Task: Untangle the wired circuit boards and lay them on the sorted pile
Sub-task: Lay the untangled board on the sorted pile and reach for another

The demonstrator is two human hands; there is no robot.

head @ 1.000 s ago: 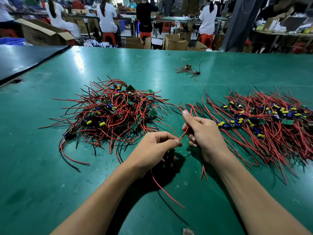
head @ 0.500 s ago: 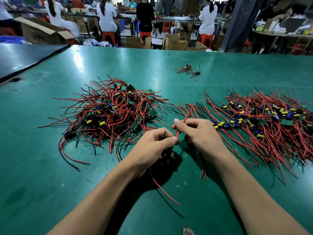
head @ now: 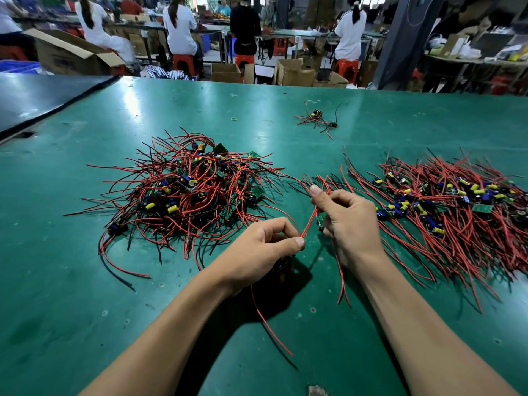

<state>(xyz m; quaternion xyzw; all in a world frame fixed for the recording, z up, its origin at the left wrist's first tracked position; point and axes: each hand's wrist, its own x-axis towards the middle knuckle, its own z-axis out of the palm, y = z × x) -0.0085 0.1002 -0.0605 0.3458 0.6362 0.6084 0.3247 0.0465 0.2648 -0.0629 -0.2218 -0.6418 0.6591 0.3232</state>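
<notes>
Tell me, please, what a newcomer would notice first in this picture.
Two heaps of red-wired circuit boards dominate the green table: a tangled pile left of centre and a combed-out sorted pile at the right. Between them, nearer the camera, the left hand and the right hand pinch one red wire stretched between them.

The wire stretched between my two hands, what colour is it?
The wire is red; head view shows it.
</notes>
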